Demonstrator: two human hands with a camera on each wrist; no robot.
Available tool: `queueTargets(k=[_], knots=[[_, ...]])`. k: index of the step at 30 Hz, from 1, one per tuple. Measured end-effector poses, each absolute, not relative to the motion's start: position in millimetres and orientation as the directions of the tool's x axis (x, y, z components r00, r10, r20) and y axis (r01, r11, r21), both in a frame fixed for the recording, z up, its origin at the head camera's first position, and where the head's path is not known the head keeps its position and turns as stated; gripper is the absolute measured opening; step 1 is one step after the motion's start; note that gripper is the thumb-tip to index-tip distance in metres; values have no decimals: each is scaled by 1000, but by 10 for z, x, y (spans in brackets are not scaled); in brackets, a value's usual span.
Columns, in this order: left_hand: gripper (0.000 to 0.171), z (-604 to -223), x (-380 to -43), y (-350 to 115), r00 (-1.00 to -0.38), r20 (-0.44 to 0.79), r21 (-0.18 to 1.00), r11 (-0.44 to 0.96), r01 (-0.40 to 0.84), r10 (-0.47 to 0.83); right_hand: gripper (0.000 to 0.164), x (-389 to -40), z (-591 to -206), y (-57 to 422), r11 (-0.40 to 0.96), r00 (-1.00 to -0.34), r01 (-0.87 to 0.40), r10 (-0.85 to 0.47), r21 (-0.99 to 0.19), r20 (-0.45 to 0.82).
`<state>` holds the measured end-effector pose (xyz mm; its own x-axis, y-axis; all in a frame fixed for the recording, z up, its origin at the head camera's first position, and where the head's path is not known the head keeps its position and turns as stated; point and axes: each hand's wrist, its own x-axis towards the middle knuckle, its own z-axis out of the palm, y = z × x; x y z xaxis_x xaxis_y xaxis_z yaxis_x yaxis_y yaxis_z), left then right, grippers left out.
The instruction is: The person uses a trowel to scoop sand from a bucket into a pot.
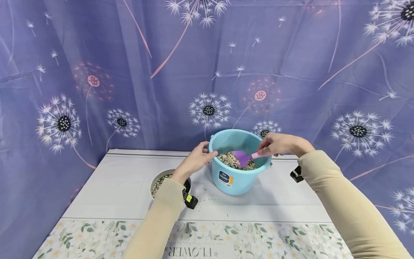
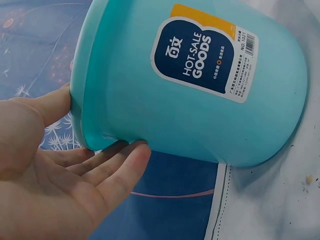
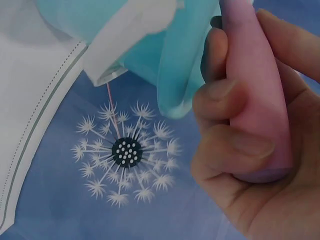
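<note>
A light-blue bucket (image 1: 233, 181) with a label on its front holds a pale and dark grainy mix (image 1: 229, 160). On the left side of it, my left hand (image 1: 195, 160) grips the rim; the left wrist view has the thumb on the rim (image 2: 80, 95) and the fingers beneath its lip. From the right, my right hand (image 1: 278, 144) holds a small trowel by its pink handle (image 3: 257, 95), fingers wrapped around it. The trowel's purple blade (image 1: 241, 157) is inside the bucket, against the mix.
A pale bowl (image 1: 152, 187) with a similar grainy mix stands left of the bucket, partly hidden by my left forearm. Dark crumbs (image 1: 207, 199) dot the white tablecloth (image 1: 258, 210) between them. A purple dandelion curtain (image 1: 168, 93) hangs directly behind the table.
</note>
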<state>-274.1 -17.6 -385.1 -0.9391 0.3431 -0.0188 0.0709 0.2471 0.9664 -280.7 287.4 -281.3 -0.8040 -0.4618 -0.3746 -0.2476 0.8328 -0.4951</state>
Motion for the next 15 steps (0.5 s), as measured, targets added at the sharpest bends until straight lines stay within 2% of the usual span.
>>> queueTargets(k=[7,15], knots=[[66,-3855,-2751,-173,-942,-30,969,242,55,335,27,-2779,-2794,3000,828,-850,-139,-381,-543,-364],[67,-3850,-2744,-166,-942,-38,968,245,48,335,26,-2755,-2834,3086,796,-870,-114,-369,-595,-327]])
